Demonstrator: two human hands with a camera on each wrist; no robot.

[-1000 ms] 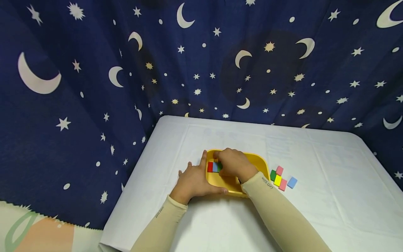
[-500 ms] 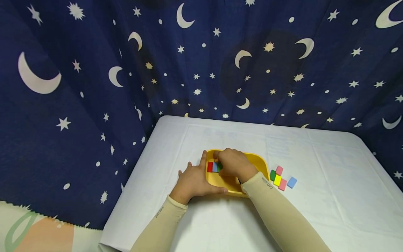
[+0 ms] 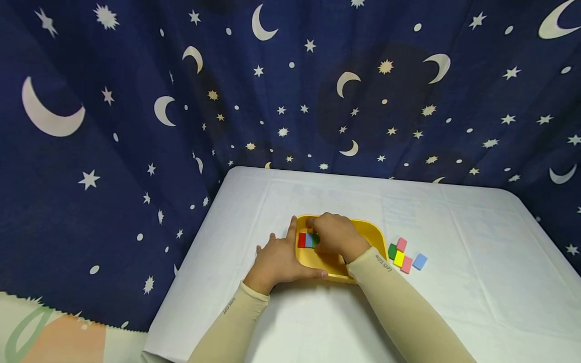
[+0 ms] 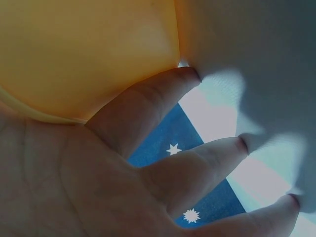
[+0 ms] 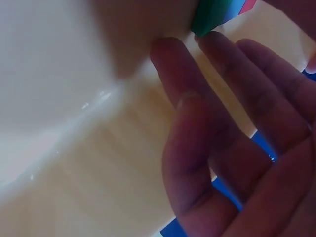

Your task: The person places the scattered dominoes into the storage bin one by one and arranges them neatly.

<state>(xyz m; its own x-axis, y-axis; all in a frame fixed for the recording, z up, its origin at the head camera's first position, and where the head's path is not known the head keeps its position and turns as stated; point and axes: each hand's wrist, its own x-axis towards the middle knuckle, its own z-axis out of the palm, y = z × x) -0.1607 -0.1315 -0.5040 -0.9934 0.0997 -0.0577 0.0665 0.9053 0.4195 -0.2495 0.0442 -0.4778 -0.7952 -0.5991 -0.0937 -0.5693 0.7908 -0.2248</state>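
Observation:
A yellow tray (image 3: 373,234) sits on the white-covered table. My left hand (image 3: 276,262) rests spread against its left end, thumb along the near rim; in the left wrist view the straight fingers reach past the tray wall (image 4: 113,44). Inside, a red block (image 3: 301,240), a light blue block (image 3: 309,240) and a green block (image 3: 316,240) stand side by side in a row. My right hand (image 3: 338,234) reaches into the tray and pinches the green block at the row's right end. From the right wrist, fingertips show right at the green block (image 5: 210,17); the hand partly hides it.
Right of the tray lie loose blocks: a pink one (image 3: 402,244), a green one (image 3: 392,251), a yellow one (image 3: 399,258), another pink one (image 3: 406,265) and a light blue one (image 3: 419,261). A dark blue star-and-moon curtain (image 3: 290,91) hangs behind the table (image 3: 476,262).

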